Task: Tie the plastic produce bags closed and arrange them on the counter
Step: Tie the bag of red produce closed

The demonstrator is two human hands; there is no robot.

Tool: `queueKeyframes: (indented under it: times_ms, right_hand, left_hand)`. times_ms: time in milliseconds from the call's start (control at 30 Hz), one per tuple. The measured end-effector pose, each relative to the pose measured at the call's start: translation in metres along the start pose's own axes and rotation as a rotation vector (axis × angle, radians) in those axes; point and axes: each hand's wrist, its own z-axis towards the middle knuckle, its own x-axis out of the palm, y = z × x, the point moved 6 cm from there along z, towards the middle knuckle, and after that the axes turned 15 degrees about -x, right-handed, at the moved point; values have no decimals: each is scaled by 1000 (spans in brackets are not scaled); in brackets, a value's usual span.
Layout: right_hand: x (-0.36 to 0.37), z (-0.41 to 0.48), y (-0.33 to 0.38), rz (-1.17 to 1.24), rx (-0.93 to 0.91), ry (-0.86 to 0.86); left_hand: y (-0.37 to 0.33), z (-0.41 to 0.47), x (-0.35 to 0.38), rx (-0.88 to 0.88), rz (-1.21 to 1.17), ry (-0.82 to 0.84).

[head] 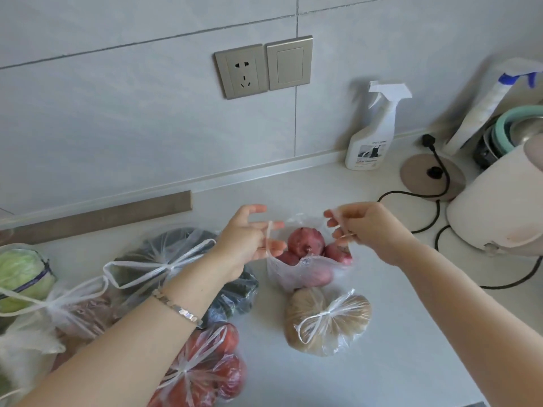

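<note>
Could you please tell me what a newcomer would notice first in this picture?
At centre, the left hand and right hand each hold a handle of the open bag of red produce on the counter. Knotted bags lie nearer the camera: the brown produce bag and the tomato bag.

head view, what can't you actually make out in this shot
All in the head view:
spray bottle: label print too small to read.
dark bag: contents masked by crumpled plastic.
tomato bag: lower part cut off by the bottom edge.
white appliance: right side cut off by the right edge.
open bag: lowest produce veiled by cloudy plastic.
</note>
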Motion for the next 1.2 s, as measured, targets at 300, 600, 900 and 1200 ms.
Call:
queueKeyframes:
  times_ms: [300,600,900,1200]
  right_hand:
    - [46,-10,-25,390,171,248]
    - [40,-17,-23,-344,88,356]
    - [6,5,-80,-228,202,-13]
    - [-7,17,-131,-332,250,-270]
  left_hand:
    - [28,16,41,187,161,204]
    - [29,33,64,420,801,124]
    - [59,48,2,400,1102,-199]
    - [56,41,19,883,1187,-175]
